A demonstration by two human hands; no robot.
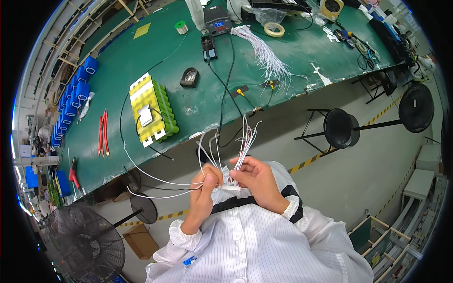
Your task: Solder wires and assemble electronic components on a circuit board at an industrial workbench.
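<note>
Between my two hands, close to my body and below the table edge, is a white multi-pin connector (230, 187) with many thin wires running out of it. My left hand (205, 187) is closed on some of the white wires (163, 181), which trail left toward the table and up. My right hand (257, 181) pinches the rest of the wire bundle (245, 141) just above the connector; its far ends fan out at the table edge. On the table ahead lies a battery pack (153, 109) of green cells with yellow sheeting and a white box on top.
The green table (104, 155) holds red wires (103, 133), a soldering station (217, 21), a solder spool (180, 27), a black tip-cleaner holder (189, 77), a white wire bundle (264, 52) and a tape roll (274, 29). Blue bins (75, 92) line the left. Stools (340, 127) stand right, a fan (87, 243) lower left.
</note>
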